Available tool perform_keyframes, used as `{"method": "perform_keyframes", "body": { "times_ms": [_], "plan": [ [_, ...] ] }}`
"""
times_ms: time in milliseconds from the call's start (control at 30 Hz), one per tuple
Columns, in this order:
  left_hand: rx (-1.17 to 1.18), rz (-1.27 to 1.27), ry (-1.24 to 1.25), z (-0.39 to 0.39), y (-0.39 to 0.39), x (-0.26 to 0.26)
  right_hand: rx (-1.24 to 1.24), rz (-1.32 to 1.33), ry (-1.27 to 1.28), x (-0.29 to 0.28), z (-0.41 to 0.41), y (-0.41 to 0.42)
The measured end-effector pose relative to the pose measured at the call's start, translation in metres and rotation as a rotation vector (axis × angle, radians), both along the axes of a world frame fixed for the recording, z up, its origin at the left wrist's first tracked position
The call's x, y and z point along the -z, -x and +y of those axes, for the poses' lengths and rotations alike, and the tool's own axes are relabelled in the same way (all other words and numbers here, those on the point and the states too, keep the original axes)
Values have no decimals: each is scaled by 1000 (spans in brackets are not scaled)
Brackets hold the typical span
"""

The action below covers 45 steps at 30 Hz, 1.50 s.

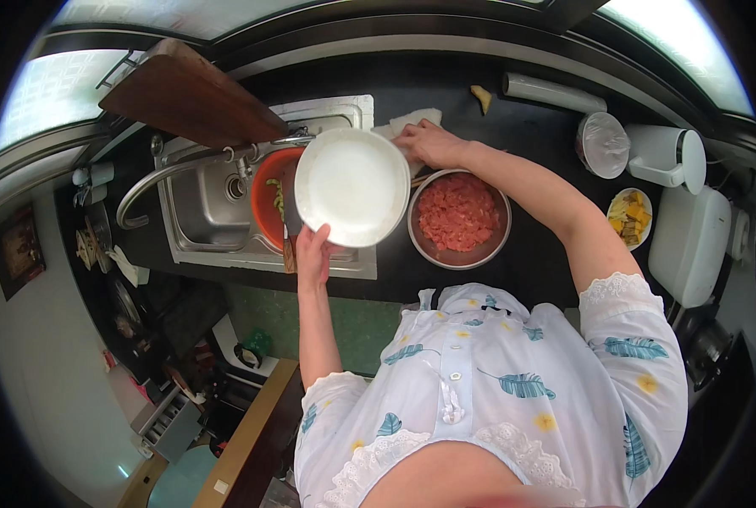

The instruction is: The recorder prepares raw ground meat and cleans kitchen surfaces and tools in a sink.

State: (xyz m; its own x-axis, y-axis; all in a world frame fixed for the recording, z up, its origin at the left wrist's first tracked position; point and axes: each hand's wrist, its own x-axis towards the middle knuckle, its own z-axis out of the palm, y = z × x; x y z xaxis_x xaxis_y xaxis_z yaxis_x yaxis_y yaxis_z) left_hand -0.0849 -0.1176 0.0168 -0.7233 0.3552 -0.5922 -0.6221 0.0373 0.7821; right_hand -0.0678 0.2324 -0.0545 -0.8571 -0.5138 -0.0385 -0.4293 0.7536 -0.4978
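Note:
My left hand (315, 257) grips the lower rim of a white plate (352, 187), thumb on its face. The plate is held up over the right part of the sink and hides some of an orange basin (265, 213). My right hand (432, 145) is on a folded white cloth (419, 119) behind the plate, fingers curled at it; the fingertips are partly hidden. Just below my right forearm stands a metal bowl (505, 222) of minced raw meat (459, 213). A knife with a wooden handle (289, 255) lies across the basin, which holds green pods (277, 198).
A thick wooden cutting board (190, 95) leans behind the stainless steel sink (193, 206) and its curved faucet (137, 190). Along the right are a plastic-wrap roll (552, 93), a film-covered bowl (603, 145), a white kettle (660, 155) and a dish of yellow cut pieces (630, 219).

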Motion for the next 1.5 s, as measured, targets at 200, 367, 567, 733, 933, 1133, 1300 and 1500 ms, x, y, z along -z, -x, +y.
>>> {"method": "perform_keyframes", "body": {
  "times_ms": [200,367,567,733,933,1133,1300,1500],
  "plan": [
    [49,-27,-57,60,40,33,-32,-45,-100,-4,-1,-37],
    [61,-41,-36,93,59,59,20,2,31,-4,-1,-60],
    [74,-52,-23,110,64,81,425,11,79,-3,25,-86],
    [55,-38,-17,122,61,87,689,105,-41,-2,52,-94],
    [85,3,8,148,57,90,912,-80,205,-2,95,-94],
    [241,61,211,139,64,90,1124,-306,715,-73,119,-130],
    [928,128,976,176,57,26,1339,-275,596,-62,129,-207],
    [1121,1154,406,227,-8,39,1508,-167,410,-26,108,-251]
  ]
}}
